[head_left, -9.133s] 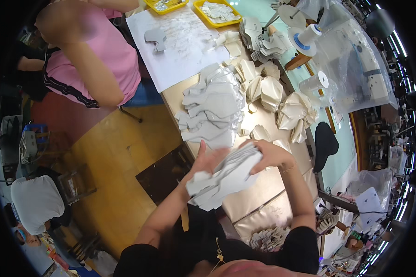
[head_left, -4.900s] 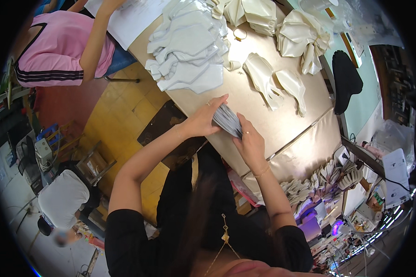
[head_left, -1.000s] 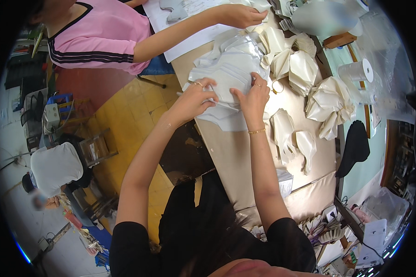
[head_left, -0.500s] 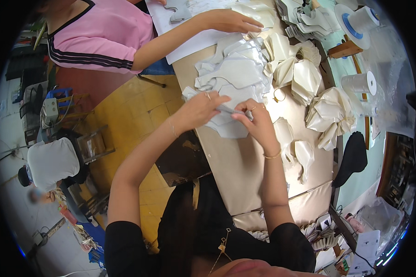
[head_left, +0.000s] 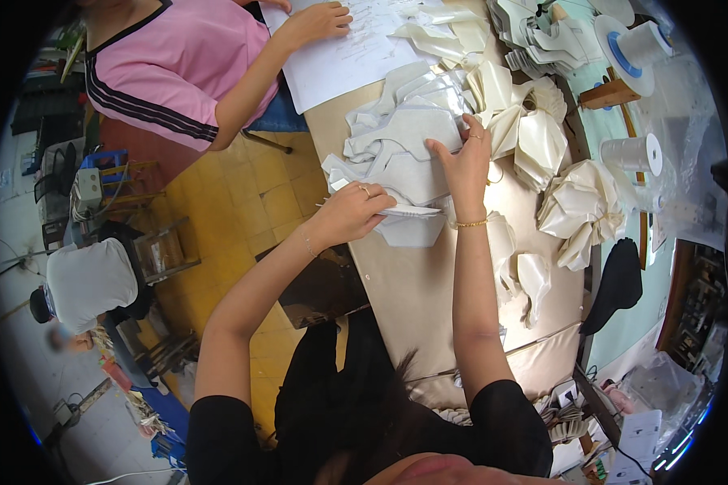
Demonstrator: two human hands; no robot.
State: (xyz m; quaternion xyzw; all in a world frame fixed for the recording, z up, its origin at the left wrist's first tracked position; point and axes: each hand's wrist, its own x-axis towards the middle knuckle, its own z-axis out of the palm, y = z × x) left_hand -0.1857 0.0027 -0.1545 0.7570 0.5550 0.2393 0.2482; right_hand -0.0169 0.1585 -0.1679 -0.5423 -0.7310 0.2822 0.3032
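My left hand [head_left: 354, 212] is closed on a few light grey cut pieces [head_left: 412, 212], held edge-on at the near side of a pile. Further right, my right hand [head_left: 467, 166] rests at the pile's right edge, thumb and fingers apart, touching the top of a grey piece [head_left: 416, 133]. The pile of flat, curved grey pieces [head_left: 380, 145] lies loosely overlapped on the beige table [head_left: 412, 299]. Whether the right fingertips have hold of a piece I cannot tell.
Bundles of glossy cream pieces [head_left: 534, 137] lie right of the pile, with another bundle [head_left: 578, 206] nearer. White thread spools [head_left: 631, 153] stand along the right wall. Across the table's left side, a co-worker in a pink top [head_left: 186, 65] rests a hand on white paper [head_left: 364, 48].
My hands have moved apart: the left toward me with grey pieces, the right forward onto the pile. The co-worker's hand has drawn back from the cream pieces to the paper.
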